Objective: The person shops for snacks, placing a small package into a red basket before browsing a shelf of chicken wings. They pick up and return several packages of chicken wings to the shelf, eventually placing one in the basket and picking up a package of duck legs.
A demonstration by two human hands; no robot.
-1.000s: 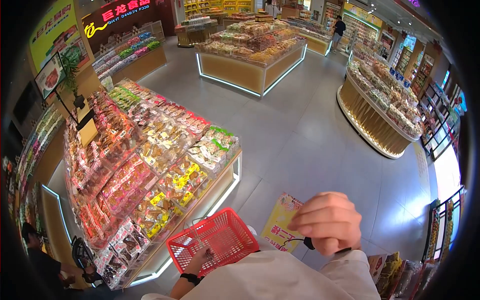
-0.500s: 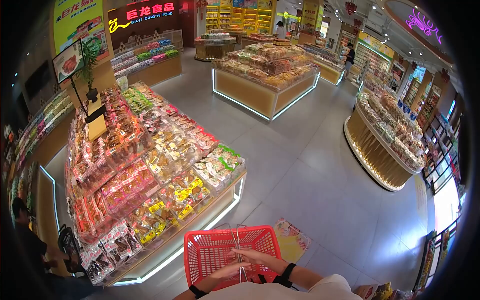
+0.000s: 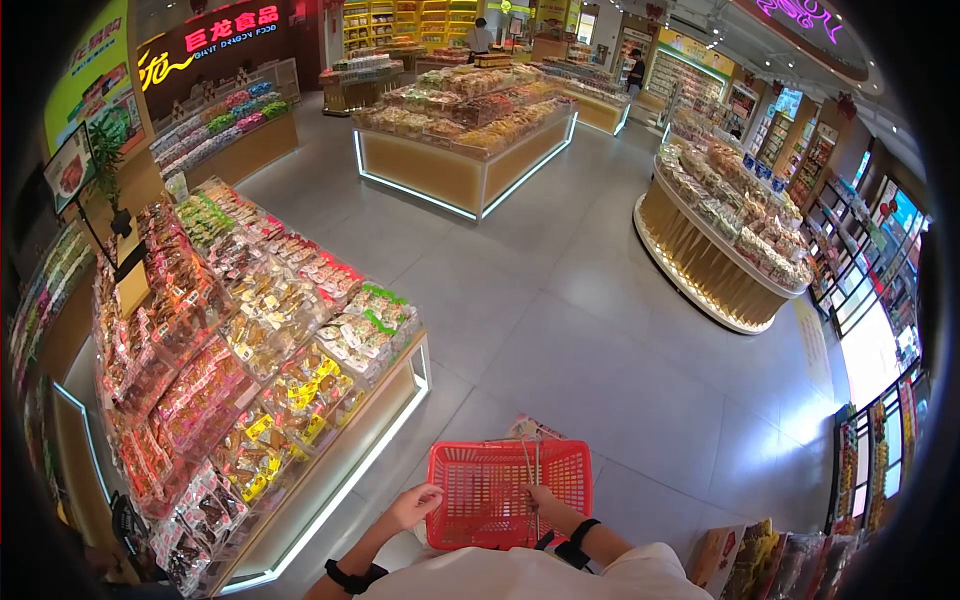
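Observation:
A red plastic shopping basket (image 3: 437, 470) with see-through lattice walls hangs in front of my body. Its thin metal handles (image 3: 536, 462) stand up over the middle, and my right hand (image 3: 543, 499) is closed around them. Beside the basket's left rim is my left hand (image 3: 410, 507), off the handles, its fingers loosely curled together with nothing visible in them. No goods show inside the basket. Both wrists wear black straps.
To the left stands a lit display counter (image 3: 400, 400) piled with packaged snacks. Another snack island (image 3: 440, 180) is ahead, and a rounded counter (image 3: 690, 265) stands on the right. Grey tiled floor (image 3: 560, 330) runs between them. Boxed goods (image 3: 735, 560) sit at lower right. A person (image 3: 480, 38) stands far back.
My left hand has let go of the handles and moved left to the basket rim. My right hand keeps hold. The view has swung right, and the counters have shifted left.

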